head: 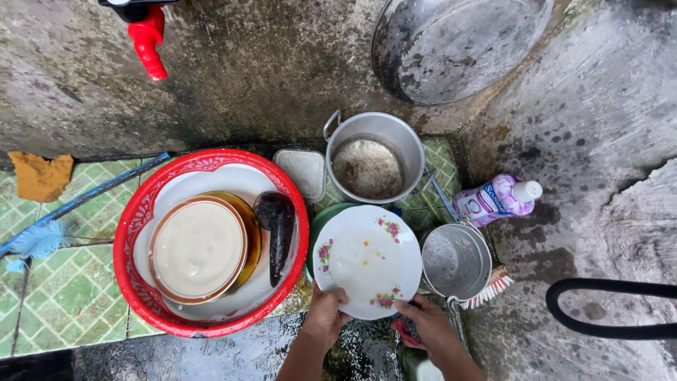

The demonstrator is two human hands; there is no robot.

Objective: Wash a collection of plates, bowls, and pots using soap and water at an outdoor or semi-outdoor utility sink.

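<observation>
**Two hands on a flowered plate**

A white plate with little flowers [367,259] sits in the lower middle of the frame. Both hands hold it at its bottom edge. The left hand [326,315] grips the rim on the lower left, fingers curled shut on it. The right hand [425,326] touches the rim on the lower right. Its fingers are bent around something pink and dark, but I cannot tell what that is.

The plate is round, so it has no long side. It reaches up and away from the fingers, toward the top of the frame. Both hands are about as near to it.

To the left is a red basin [141,212] with a bowl of cloudy water [197,248]. Above the plate stands a metal pot [371,159]. To the right sit a small metal cup [457,259], a brush [486,291] and a pink soap bottle [493,199].
</observation>
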